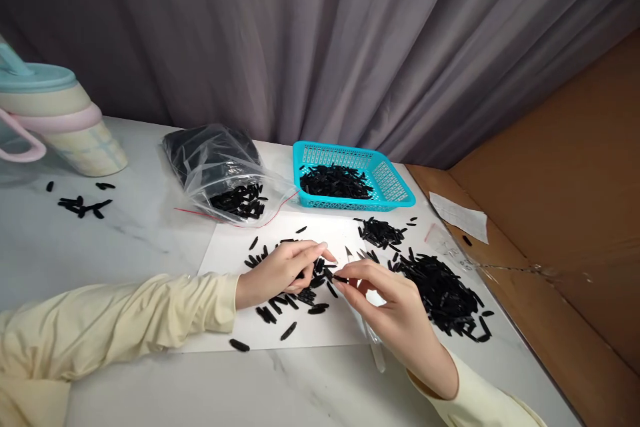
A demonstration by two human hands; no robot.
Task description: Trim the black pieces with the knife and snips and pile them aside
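Between the thumb and index finger of my right hand [387,293] is a small black piece [341,279]. My left hand [287,268] is palm down, just left of it, over a spread of black pieces [300,297] on a white sheet [330,330]. Its fingers are bent and close together; whether they hold anything is hidden. Beneath my right hand lie pointed tools [373,340], partly covered by it. A large heap of black pieces [443,293] is to the right of that hand, with a smaller heap [381,232] behind it.
A blue basket [355,203] with black pieces stands at the back, beside an open plastic bag [220,160] of them. A cup [60,113] and a few loose pieces [83,207] are at left. Cardboard [560,213] borders the right side, below a grey curtain [280,33].
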